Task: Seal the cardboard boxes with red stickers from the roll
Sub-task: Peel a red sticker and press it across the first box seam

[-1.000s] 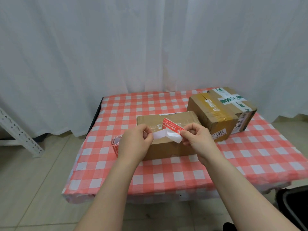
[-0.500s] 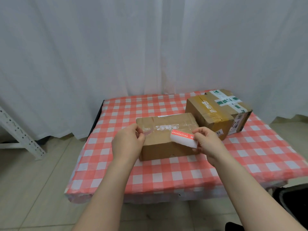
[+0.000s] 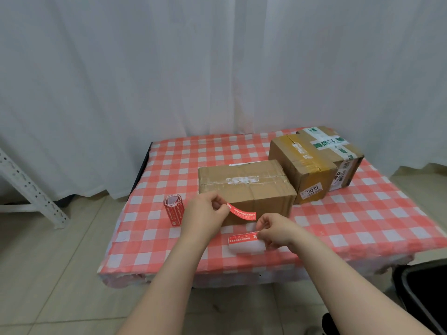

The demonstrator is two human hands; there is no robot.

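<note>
Head view, count: we see three cardboard boxes, one roll (image 3: 173,210) of red stickers, one peeled red sticker (image 3: 242,212), one white backing strip (image 3: 244,245) with a second red label on it, and our two hands.
Table: the table (image 3: 362,213) wears a red-and-white checked cloth and carries the boxes and the roll.
Boxes: the near box (image 3: 244,187) lies low and wide in the middle of the table; the box marked 3013 (image 3: 302,165) stands just behind its right end; the green-taped box (image 3: 338,151) stands against that one, at the table's back right corner.
Contents: all three boxes are closed with tape, so we cannot tell what is in them.
Roll: it lies near the table's left edge, left of the near box and apart from it.
Left hand: our left hand (image 3: 205,213) pinches the left end of the red sticker between thumb and fingertips; the sticker reaches to the right across the near box's front face, and we cannot tell whether it touches the cardboard.
Right hand: our right hand (image 3: 278,232) pinches the right end of the backing strip, fingers curled, near the table's front edge.
Around: a white curtain (image 3: 217,68) hangs behind, a white metal rack (image 3: 29,189) stands on the floor at the left, and a dark bin (image 3: 423,298) is at the lower right.
</note>
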